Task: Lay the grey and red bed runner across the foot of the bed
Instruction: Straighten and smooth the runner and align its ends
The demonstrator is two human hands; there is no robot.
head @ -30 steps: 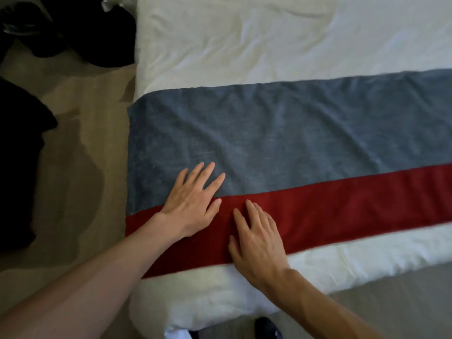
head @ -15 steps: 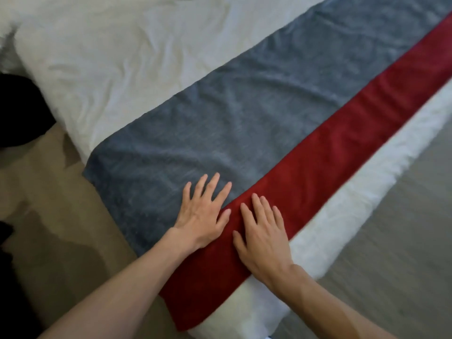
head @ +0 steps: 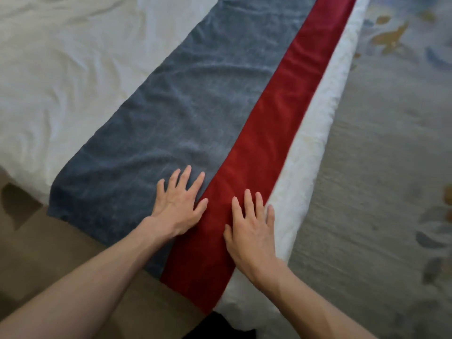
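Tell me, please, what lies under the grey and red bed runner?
The white duvet shows on both sides of the bed runner, so it likely runs beneath, hidden there. The left hand and right hand lie flat on top.

- Our left hand (head: 177,206) has slid off the red band onto the grey of the bed runner (head: 195,106). Only its thumb now lies at the seam.
- Our right hand (head: 249,234) has drawn apart from it, with red cloth between them and its little finger at the white duvet (head: 305,167).
- Our view has swung right: the runner now slants upward, and patterned carpet (head: 391,143) has come in.
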